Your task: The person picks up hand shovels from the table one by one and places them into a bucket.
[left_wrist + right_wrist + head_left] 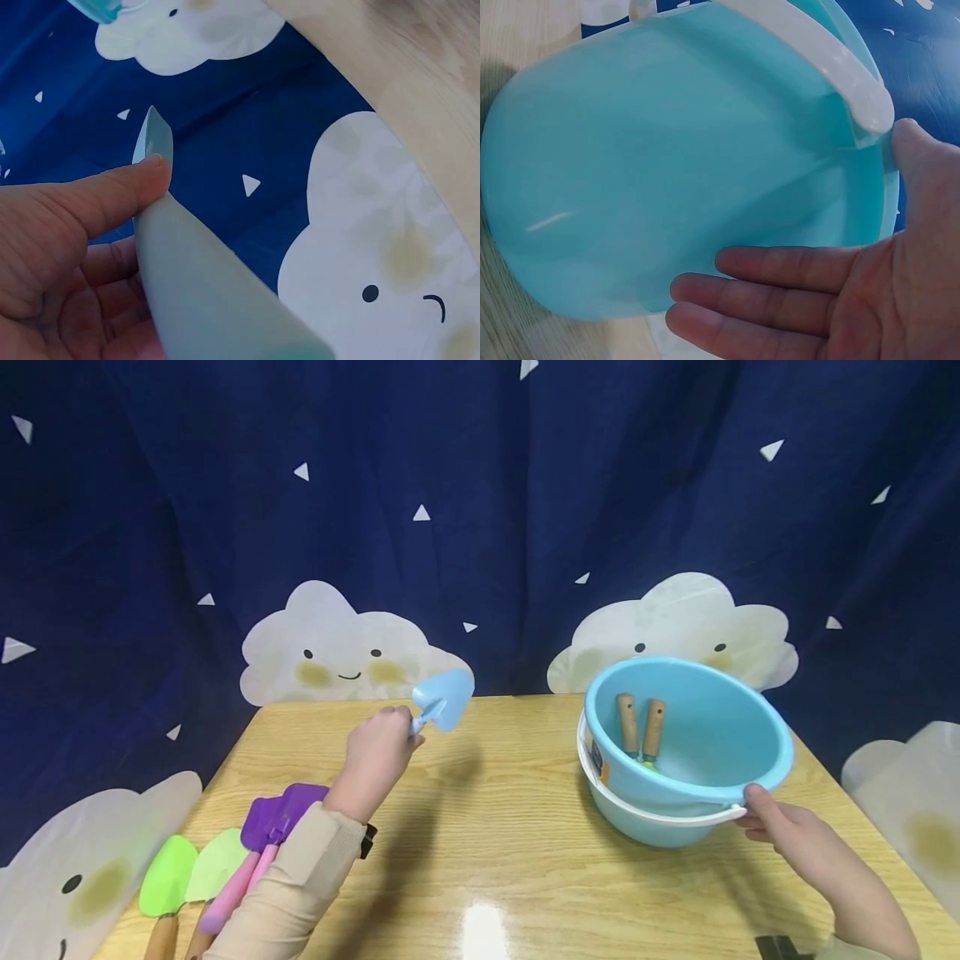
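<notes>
The left hand [381,753] grips a light blue shovel [447,697] above the table [517,810], its long axis slanting up, rightward and away from the person, blade foremost. On the table's right side, the right hand [787,825] holds the rim of a blue bucket [720,727], mouth upward. The table has yellowish wood grain; behind hangs a navy, cloud-printed curtain [480,468].

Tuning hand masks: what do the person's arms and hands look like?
Left hand and right hand bare, no gloves. Left sleeve beige, ribbed cuff. Right sleeve pale, only its edge showing. Black piece by the left wrist, another black piece by the right sleeve. No cables visible.
</notes>
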{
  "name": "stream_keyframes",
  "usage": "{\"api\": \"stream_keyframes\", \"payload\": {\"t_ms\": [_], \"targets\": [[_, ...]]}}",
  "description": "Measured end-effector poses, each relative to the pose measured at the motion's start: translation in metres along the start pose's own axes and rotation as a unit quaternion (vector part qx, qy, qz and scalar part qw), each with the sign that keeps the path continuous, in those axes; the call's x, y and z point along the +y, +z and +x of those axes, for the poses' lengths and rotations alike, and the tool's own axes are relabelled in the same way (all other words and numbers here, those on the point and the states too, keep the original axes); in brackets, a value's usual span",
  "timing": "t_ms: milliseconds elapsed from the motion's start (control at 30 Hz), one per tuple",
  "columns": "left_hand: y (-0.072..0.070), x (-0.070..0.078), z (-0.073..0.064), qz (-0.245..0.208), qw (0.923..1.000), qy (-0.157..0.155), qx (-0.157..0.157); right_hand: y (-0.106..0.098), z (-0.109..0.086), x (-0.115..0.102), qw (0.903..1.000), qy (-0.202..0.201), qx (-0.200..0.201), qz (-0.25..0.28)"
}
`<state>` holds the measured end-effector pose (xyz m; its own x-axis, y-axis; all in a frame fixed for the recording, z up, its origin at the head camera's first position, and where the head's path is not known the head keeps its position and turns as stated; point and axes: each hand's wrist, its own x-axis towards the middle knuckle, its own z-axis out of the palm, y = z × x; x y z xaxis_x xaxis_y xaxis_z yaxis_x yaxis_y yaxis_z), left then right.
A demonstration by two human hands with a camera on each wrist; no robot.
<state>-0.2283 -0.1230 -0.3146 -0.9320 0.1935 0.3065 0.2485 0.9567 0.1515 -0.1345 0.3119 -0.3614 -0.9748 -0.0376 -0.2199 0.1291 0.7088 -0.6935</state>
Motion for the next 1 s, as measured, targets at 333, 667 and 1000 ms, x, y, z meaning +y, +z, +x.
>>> {"api": "stream_keyframes", "payload": {"t_ms": [333,667,1000], "targets": [[-0.001,0.012,0.008,0.001,0.9999,0.014,0.001,0.001,0.001,0.003,1.0,0.003,0.003,0.001],[-0.006,0.029,0.015,0.01,0.999,0.043,0.01,0.002,0.0,0.003,1.0,0.005,0.004,-0.001],[-0.007,0.048,0.019,0.013,0.9967,0.074,0.029,0.002,-0.001,0.002,1.0,0.008,0.004,-0.001]]}}
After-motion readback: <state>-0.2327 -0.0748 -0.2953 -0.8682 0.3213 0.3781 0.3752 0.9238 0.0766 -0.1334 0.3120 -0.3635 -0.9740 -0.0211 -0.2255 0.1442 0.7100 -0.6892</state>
